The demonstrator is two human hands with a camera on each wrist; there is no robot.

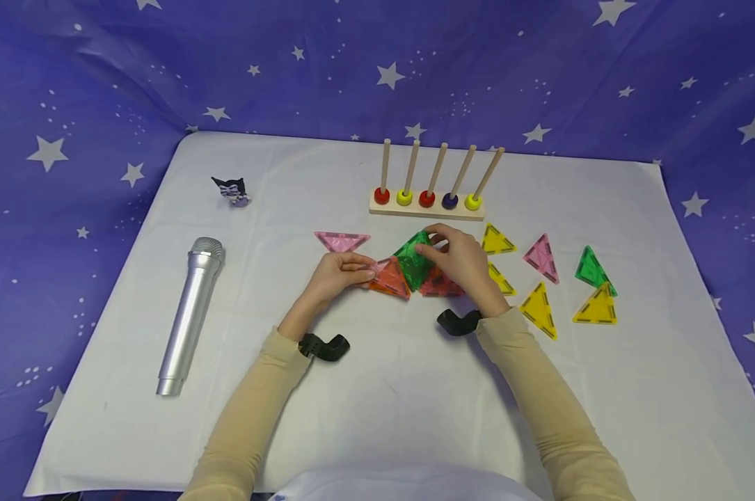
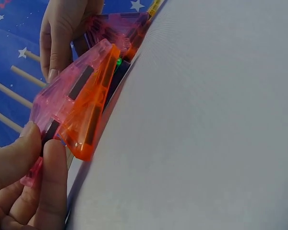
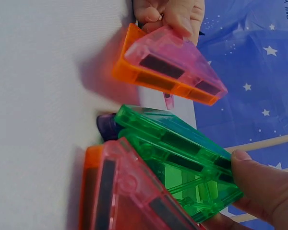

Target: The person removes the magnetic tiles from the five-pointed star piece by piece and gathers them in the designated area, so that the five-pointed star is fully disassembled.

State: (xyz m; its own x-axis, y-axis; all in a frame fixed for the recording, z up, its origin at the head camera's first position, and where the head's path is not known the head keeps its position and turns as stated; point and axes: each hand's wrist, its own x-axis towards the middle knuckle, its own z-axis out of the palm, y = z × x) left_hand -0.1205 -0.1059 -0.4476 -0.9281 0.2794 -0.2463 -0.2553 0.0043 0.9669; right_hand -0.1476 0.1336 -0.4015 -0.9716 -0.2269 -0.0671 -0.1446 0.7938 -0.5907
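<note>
Between its thumb and fingers, my left hand (image 1: pixel 336 278) pinches a pink magnetic triangle tile (image 2: pixel 67 86) lying against an orange triangle tile (image 2: pixel 89 120). Thumb and fingers of my right hand (image 1: pixel 463 263) grip green triangle tiles (image 3: pixel 177 139), layered face to face and tilted up from the table. Below that hand is another stack, a pinkish-red tile (image 3: pixel 134 191) over an orange one (image 3: pixel 90 177). In the head view, the green tiles stand between the two reddish stacks. A small dark purple object (image 3: pixel 107 127) shows beside the green tiles, partly hidden.
Behind the hands stands a wooden peg rack (image 1: pixel 427 209) with coloured beads. A pink triangle (image 1: pixel 342 241) lies beyond the left hand. Several yellow, pink and green triangles (image 1: pixel 542 259) lie to the right. A silver microphone (image 1: pixel 189 316) and a small figurine (image 1: pixel 234 191) are at left.
</note>
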